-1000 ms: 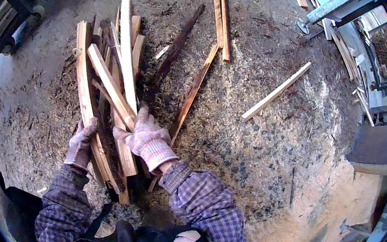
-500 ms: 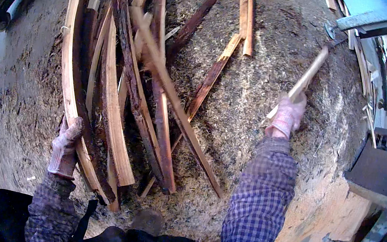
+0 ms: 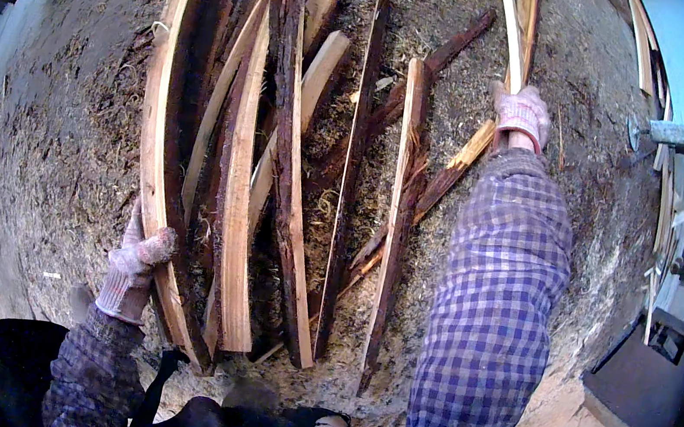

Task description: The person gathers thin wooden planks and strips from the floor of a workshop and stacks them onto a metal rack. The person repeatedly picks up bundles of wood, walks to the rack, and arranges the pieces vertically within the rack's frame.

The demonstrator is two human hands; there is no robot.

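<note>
Across the floor (image 3: 605, 242), strips (image 3: 238, 234) lie before us

Our left grip (image 3: 135, 266) is clamped on the leftmost strip (image 3: 159, 118). Our right grip (image 3: 521, 116) is closed round the near end of a pale strip (image 3: 514, 30); we cannot tell whether it also holds the brown strip (image 3: 528, 26) alongside. A white scrap (image 3: 52, 275) at far left is too small to read.

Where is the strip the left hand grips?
In the head view, the strip is left of centre, beside the other spread strips, the left hand around its lower part.
</note>
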